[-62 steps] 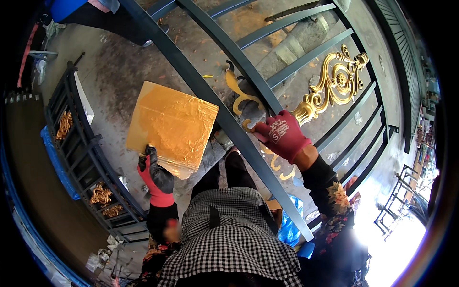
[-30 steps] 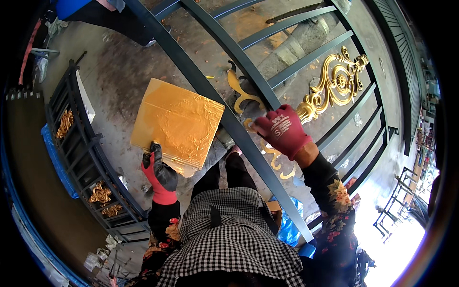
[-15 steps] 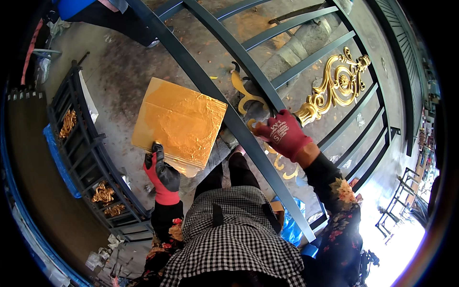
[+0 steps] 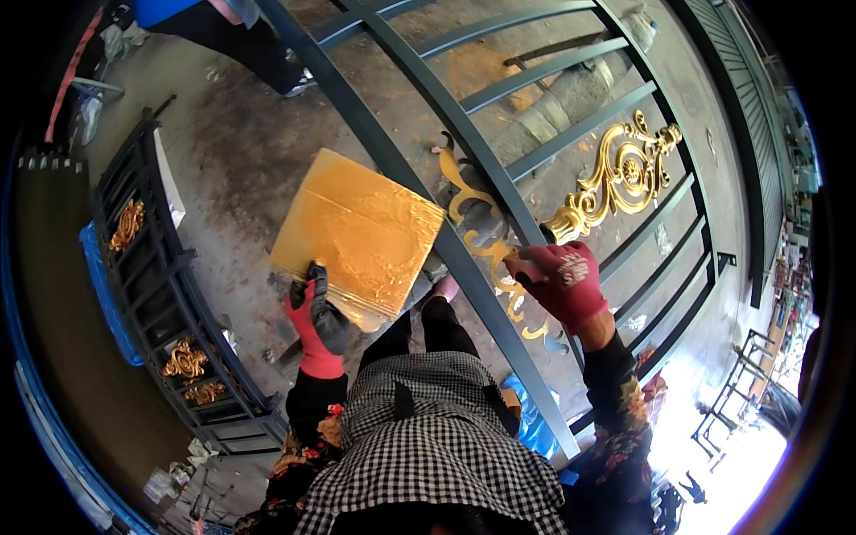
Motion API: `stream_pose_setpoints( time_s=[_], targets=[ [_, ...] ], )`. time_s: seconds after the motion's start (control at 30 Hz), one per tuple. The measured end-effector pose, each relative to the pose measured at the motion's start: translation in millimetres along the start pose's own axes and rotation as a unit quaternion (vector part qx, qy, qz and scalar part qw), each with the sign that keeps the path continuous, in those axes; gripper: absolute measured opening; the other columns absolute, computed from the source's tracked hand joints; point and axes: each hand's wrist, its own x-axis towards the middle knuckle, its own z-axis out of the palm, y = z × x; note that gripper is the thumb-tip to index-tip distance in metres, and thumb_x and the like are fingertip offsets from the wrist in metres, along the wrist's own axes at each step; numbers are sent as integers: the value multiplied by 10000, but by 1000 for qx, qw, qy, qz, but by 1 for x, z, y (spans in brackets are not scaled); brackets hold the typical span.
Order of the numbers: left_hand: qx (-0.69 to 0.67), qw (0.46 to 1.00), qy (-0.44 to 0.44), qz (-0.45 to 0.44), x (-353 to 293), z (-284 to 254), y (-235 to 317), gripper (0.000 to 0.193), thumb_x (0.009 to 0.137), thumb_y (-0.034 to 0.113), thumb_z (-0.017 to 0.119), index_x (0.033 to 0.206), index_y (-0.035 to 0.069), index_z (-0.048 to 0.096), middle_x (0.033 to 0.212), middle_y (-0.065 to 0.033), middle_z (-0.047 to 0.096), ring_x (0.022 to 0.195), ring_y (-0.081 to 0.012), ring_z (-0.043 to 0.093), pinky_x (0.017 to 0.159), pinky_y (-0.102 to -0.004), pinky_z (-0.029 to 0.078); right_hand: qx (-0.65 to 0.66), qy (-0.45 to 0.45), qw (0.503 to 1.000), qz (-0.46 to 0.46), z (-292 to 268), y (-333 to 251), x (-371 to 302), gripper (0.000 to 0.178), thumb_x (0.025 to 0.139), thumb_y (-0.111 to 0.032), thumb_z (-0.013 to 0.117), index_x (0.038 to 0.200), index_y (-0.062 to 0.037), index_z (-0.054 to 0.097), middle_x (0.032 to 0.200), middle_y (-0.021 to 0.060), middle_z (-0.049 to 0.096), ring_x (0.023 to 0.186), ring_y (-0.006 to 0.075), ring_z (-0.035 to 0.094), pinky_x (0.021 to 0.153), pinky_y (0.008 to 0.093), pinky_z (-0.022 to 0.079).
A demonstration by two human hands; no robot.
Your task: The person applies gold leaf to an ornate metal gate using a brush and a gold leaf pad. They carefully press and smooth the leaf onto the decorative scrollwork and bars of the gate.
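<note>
My left hand [image 4: 319, 314], in a red and black glove, grips the lower left edge of a square cardboard piece [image 4: 361, 234] coated with gold paint. Beyond its right corner runs a long dark metal rail [image 4: 417, 198] of a gate frame. My right hand [image 4: 563, 278], in a dark red glove, is closed beside the second rail [image 4: 486, 165]; what its fingers hold, if anything, is hidden. Flat scrollwork [image 4: 493, 259], partly gold and partly grey, lies between the two rails, left of that hand. Just above the same hand, a shiny gold scroll ornament [image 4: 615, 183] sits between the dark bars.
Another dark gate panel [image 4: 169, 294] with gold ornaments stands at the left. A person's dark-clad leg [image 4: 241, 45] is at the upper left. Blue plastic [image 4: 533, 417] lies below the rail near my apron. A dark slatted panel [image 4: 736, 134] stands along the right.
My right hand has moved down along the second rail, away from the gold ornament's base. The cardboard in my left hand has shifted a little to the right; the whole view has shifted slightly.
</note>
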Motion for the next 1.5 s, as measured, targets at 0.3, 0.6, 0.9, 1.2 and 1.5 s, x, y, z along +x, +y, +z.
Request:
stream_pose_setpoints(
  time_s=[0.3,0.6,0.9,1.2,1.5],
  targets=[
    [-9,999,-10,41,-21,20,10,183,934,100,589,1028,-46,649,914,0,650,819,-66,561,754,-235,461,181,77,980,12,7,-66,42,351,712,-283,778,1015,-143,671,839,52,683,764,258,650,760,360,477],
    [-57,998,-18,5,-35,17,7,202,883,32,643,1068,-50,643,959,-37,670,843,-99,631,778,-232,502,95,-68,991,-67,17,-90,50,109,823,-265,683,914,-205,686,738,34,651,638,255,618,583,342,468],
    [-62,997,37,12,-22,5,0,198,908,65,620,1070,-46,646,979,-18,651,880,-76,588,822,-226,465,341,88,921,167,18,-60,59,336,741,-232,775,1012,-70,660,794,117,686,708,215,683,644,326,530],
    [-28,995,81,40,-7,-17,-8,197,936,105,566,1039,-48,636,975,-45,637,870,-109,564,802,-257,460,162,130,925,318,81,5,133,460,786,-483,654,933,-48,672,832,195,683,812,377,663,713,439,512],
    [81,982,106,137,7,-32,-14,231,920,90,603,1107,-42,632,984,-4,635,870,-68,577,814,-223,461,25,22,943,330,70,3,194,449,807,-514,552,866,-91,690,862,177,684,862,372,651,752,447,499]
  ],
)
